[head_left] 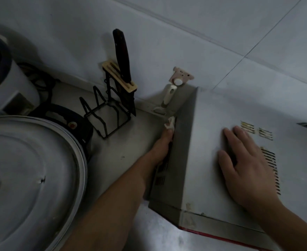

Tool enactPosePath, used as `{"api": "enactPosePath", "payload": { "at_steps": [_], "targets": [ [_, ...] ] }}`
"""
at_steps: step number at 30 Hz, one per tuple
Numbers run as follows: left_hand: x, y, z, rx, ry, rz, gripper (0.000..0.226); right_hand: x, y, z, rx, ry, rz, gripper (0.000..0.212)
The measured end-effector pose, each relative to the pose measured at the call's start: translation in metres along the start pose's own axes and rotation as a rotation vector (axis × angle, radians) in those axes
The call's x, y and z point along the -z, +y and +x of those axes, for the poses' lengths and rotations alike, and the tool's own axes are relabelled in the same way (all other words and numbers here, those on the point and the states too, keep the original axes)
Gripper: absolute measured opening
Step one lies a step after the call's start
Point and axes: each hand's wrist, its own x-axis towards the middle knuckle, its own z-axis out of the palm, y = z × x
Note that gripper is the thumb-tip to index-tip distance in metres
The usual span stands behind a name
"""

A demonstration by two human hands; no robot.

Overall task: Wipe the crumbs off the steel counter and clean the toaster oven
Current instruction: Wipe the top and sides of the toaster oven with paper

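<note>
Head view, left to right. Big round steel lid fills the lower left, a white cylindrical container behind it against the wall. Next, a dark appliance with a red button, partly hidden behind the lid. Black wire rack stands on the bench near the wall, with a knife upright in its cream slot holder. A pale peeler-like tool hangs from a bear-shaped hook on the wall, just behind the oven's back corner.

Left hand reaches along the toaster oven's left side panel, fingers pressing a small white cloth or wipe against it near the back edge. Grip detail is hidden by the hand's angle; can't tell if the fingers curl round the cloth or only push it.

Toaster oven sits on the bench at centre-right, grey casing, vent slots on top, red trim along the lower front edge.

Right hand lies flat on the oven's top, fingers straight and spread, holding nothing, partly covering the vent slots.
</note>
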Motion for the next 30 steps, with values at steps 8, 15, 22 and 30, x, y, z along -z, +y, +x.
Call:
{"api": "enactPosePath", "payload": {
  "at_steps": [8, 15, 22, 30],
  "targets": [
    [-0.004, 0.034, 0.053, 0.176, -0.001, 0.007, 0.052, -0.002, 0.000, 0.000, 0.000, 0.027, 0.020, 0.065],
    [-0.003, 0.031, 0.056, 0.242, 0.054, -0.062, 0.049, -0.001, -0.001, 0.000, -0.005, 0.026, 0.027, 0.067],
    [0.003, -0.006, 0.045, 0.314, 0.134, -0.155, 0.050, -0.001, 0.000, -0.001, -0.006, 0.025, 0.031, 0.067],
    [-0.004, 0.007, 0.024, 0.265, 0.087, -0.142, 0.049, -0.002, 0.001, 0.000, 0.004, 0.027, 0.035, 0.068]
  ]
}}
